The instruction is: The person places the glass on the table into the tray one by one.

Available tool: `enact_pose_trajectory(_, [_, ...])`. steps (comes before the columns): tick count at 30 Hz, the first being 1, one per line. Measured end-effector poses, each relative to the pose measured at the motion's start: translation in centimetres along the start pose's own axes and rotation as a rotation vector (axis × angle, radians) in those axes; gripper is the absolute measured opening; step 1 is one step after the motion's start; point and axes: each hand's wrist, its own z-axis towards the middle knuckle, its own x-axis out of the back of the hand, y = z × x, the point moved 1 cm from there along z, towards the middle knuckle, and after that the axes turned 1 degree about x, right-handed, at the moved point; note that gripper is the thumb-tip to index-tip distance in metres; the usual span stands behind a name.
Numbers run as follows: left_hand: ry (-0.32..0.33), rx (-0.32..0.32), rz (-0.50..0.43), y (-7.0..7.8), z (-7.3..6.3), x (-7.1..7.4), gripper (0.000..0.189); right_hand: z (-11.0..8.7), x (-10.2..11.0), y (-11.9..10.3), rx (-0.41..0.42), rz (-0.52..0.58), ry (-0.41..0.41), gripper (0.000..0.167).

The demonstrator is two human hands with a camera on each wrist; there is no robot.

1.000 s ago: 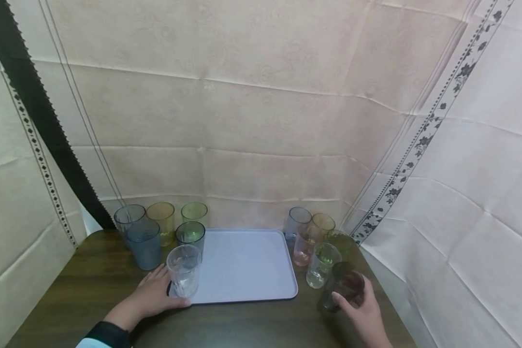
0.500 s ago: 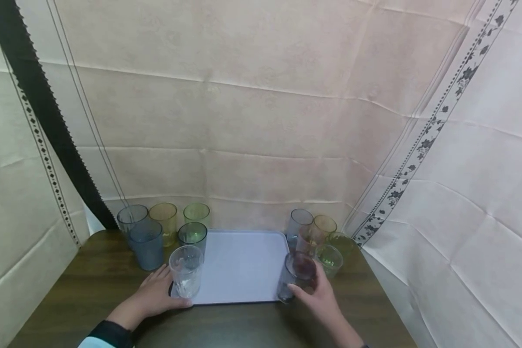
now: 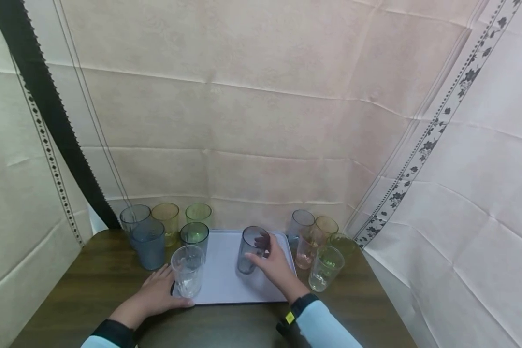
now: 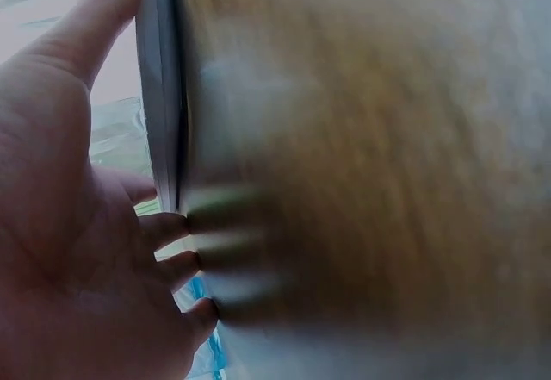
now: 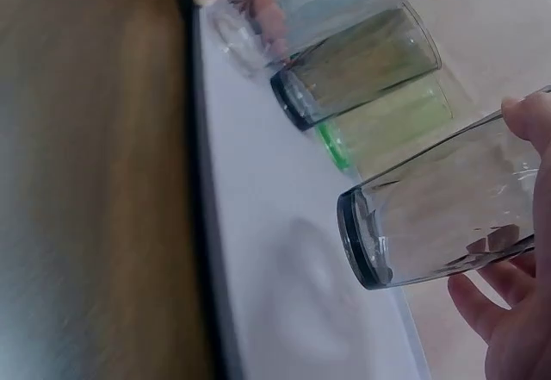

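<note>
My right hand (image 3: pixel 280 270) grips a dark grey drinking glass (image 3: pixel 246 251) over the white tray (image 3: pixel 226 292). In the right wrist view the grey glass (image 5: pixel 439 208) hangs just above the tray, thumb on one side and fingers on the other. My left hand (image 3: pixel 160 296) lies at the tray's front left corner, thumb along the front edge and fingers spread beside it. In the left wrist view its thumb (image 4: pixel 95 27) touches the tray rim (image 4: pixel 159 78). A clear glass (image 3: pixel 187 275), a dark green-tinted glass (image 3: pixel 195 239) and a light green glass (image 3: pixel 198 212) stand along the tray's left side.
Left of the tray on the wooden table (image 3: pixel 226 328) stand a blue glass (image 3: pixel 148 246), a grey-blue glass (image 3: pixel 132 215) and an amber glass (image 3: pixel 167 222). Several tinted glasses and another clear glass (image 3: pixel 324 270) cluster to the right. A beige cloth (image 3: pixel 261 121) hangs behind.
My right hand has carried the grey glass leftward from the table's right side, past the tray's front right corner, to above the tray. My left hand stays at the tray corner.
</note>
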Motion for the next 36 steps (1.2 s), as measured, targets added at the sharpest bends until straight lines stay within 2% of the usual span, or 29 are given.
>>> enact_pose_trajectory(5, [-0.005, 0.013, -0.003, 0.1, -0.2, 0.3, 0.126, 2.7, -1.8, -1.1, 0.002, 0.024, -0.036, 0.089])
enact_pose_trajectory(17, [-0.009, 0.035, -0.015, -0.5, -0.1, 0.1, 0.127, 7.9, -5.6, -2.4, -0.029, -0.035, -0.068, 0.101])
enact_pose_trajectory(24, [0.000, 0.024, -0.033, -0.3, 0.1, -0.1, 0.126, 9.5, -6.4, -2.6, -0.048, 0.001, -0.038, 0.100])
enact_pose_trajectory(29, [0.000, 0.025, -0.043, -0.1, 0.0, -0.1, 0.124, 10.3, -6.9, -2.5, -0.055, -0.025, -0.012, 0.096])
enact_pose_trajectory(36, [-0.001, 0.036, -0.052, -0.1, 0.0, -0.2, 0.122, 11.0, -7.6, -2.0, -0.082, -0.044, -0.014, 0.099])
